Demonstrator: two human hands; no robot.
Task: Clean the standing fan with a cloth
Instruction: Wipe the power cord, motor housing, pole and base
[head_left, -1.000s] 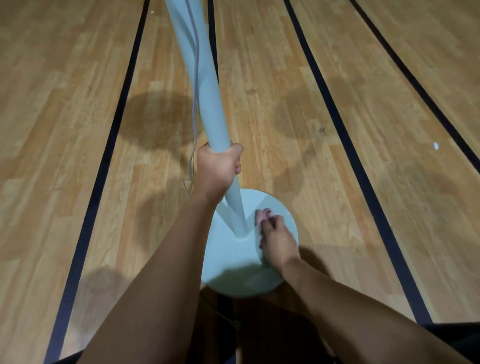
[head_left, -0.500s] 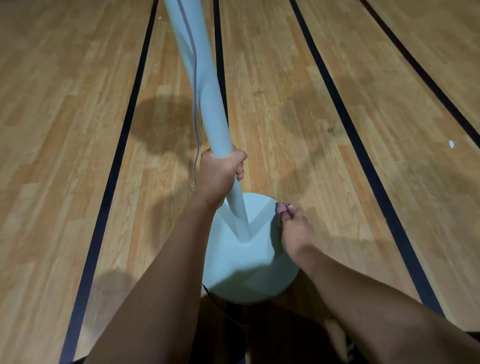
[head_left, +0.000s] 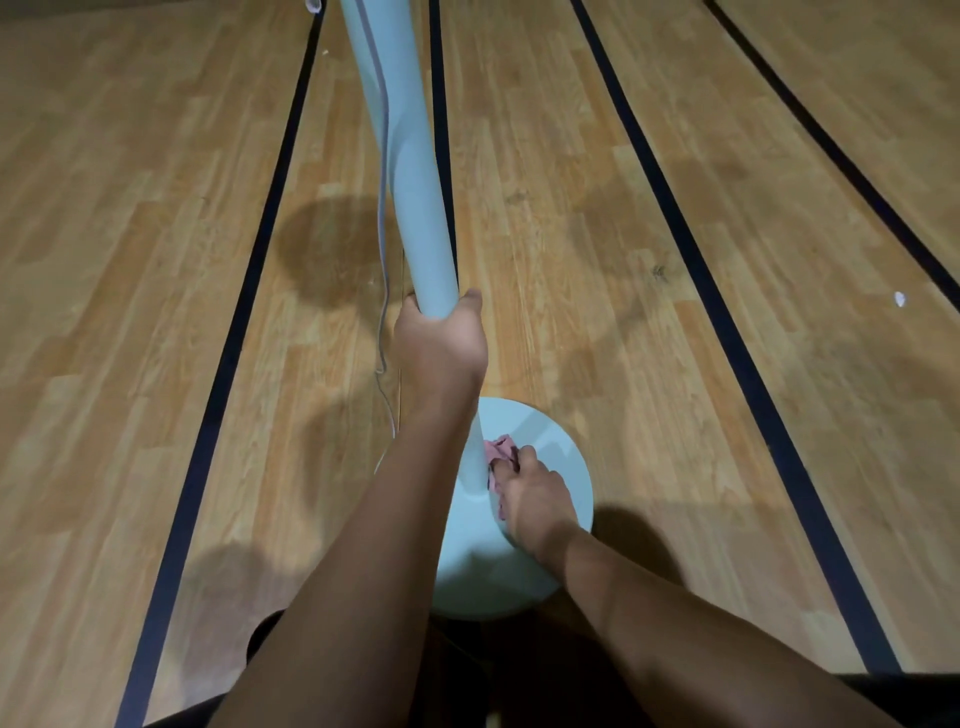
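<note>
The standing fan shows only its pale blue-grey pole and round base; the fan head is out of view. My left hand grips the pole a little above the base. Lower down, my right hand holds a small pink cloth and presses it against the foot of the pole where it meets the base. Most of the cloth is hidden under my fingers.
A thin grey cord hangs along the pole's left side down to the wooden floor. Dark lines run along the floor. A small white scrap lies at the far right.
My right hand has slid with the cloth from the base's right rim back in to the foot of the pole. The left hand keeps its grip on the pole.
</note>
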